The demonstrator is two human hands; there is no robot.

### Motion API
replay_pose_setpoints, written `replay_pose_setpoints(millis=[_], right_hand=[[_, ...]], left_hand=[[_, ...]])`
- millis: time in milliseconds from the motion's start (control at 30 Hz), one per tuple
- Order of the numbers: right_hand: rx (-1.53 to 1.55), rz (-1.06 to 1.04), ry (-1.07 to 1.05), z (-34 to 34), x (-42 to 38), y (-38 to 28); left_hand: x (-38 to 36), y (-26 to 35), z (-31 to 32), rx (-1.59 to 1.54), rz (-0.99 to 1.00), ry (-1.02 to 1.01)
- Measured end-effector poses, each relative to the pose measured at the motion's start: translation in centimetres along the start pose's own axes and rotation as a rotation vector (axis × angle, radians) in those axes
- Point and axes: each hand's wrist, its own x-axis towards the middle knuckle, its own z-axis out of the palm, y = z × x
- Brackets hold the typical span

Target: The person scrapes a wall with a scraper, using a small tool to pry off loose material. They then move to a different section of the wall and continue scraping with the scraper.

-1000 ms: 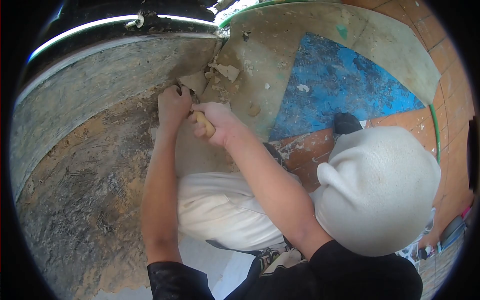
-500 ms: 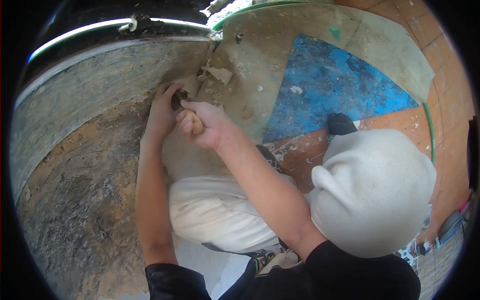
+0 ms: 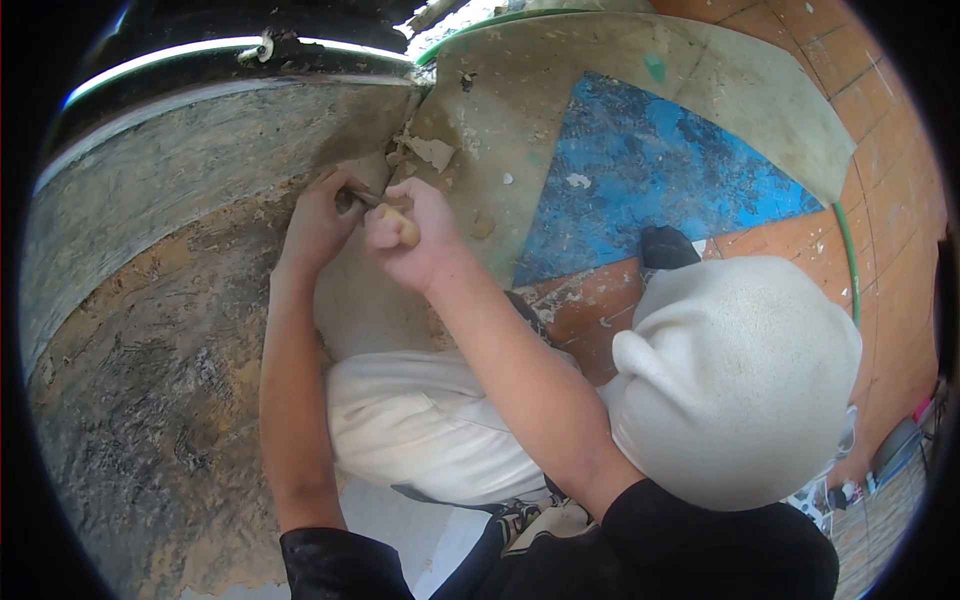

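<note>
My right hand [image 3: 422,238] is closed round the pale yellowish handle [image 3: 408,231] of a hand scraper. The scraper's dark metal blade [image 3: 368,198] points up and left and looks narrow from this angle. My left hand [image 3: 322,225] has its fingers and thumb curled at the blade's far end, seemingly pinching it; the exact contact is partly hidden. Both hands are over the stripped, rough wall [image 3: 170,390], close to the corner with the worn sheet [image 3: 490,130] on the floor.
Loose flakes [image 3: 432,150] lie near the corner. A blue painted patch [image 3: 660,170] covers part of the sheet. Orange floor tiles [image 3: 870,130] and a green hose [image 3: 850,260] are on the right. My knee in pale trousers [image 3: 420,420] is below my hands.
The blade has turned from a broad dark face to a narrow edge-on look. My right hand has shifted slightly right, apart from my left; the whole view has drifted a little left.
</note>
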Motion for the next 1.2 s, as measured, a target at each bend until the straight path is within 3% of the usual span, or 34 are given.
replay_pose_setpoints(millis=[67, 333, 433, 533, 700, 800, 867, 967, 1000, 1100, 1133, 1200], right_hand=[[-0.255, -0.191, 0.099, -0.1, -0.4, 0.9], [-0.649, -0.672, 0.246, 2.1, -2.8, 4.7], [-0.809, -0.809, 0.139, 3.0, -3.8, 4.3], [-1.207, -0.866, -0.068, 3.8, -4.5, 3.3], [-1.412, -1.048, -0.131, 5.8, -6.3, 3.3], [-1.477, -1.199, -0.099, 5.6, -5.8, 2.7], [-1.546, -1.466, -0.014, 4.6, -4.6, 1.9], [-1.706, -1.636, 0.116, 3.3, -4.1, 1.7], [-1.557, -1.472, 0.0, 3.4, -4.2, 2.4], [-1.502, -1.328, -0.122, 2.6, -3.4, 3.9], [-1.428, -1.384, -0.23, 2.4, -3.0, 4.8], [-1.44, -1.43, -0.245, 2.4, -2.8, 5.6]], left_hand=[[-0.4, 0.3, -0.2, 0.019, 0.049, 0.026], [-0.5, 0.4, 1.2, 0.082, 0.097, 0.005], [0.5, 2.3, 1.2, 0.072, 0.068, -0.015], [1.2, 4.7, 0.2, 0.066, 0.156, 0.161], [2.4, 7.8, -1.7, 0.119, 0.241, 0.267], [2.5, 7.7, -2.1, 0.128, 0.228, 0.264], [2.1, 7.4, -2.1, 0.128, 0.219, 0.253], [1.1, 6.3, -1.7, 0.138, 0.109, 0.095], [0.6, 5.6, -1.7, 0.13, 0.084, 0.018], [-1.1, 6.0, -2.8, 0.15, 0.029, -0.076], [-1.6, 6.3, -3.2, 0.179, -0.004, -0.093], [-2.0, 5.8, -2.7, 0.167, 0.039, -0.044]])
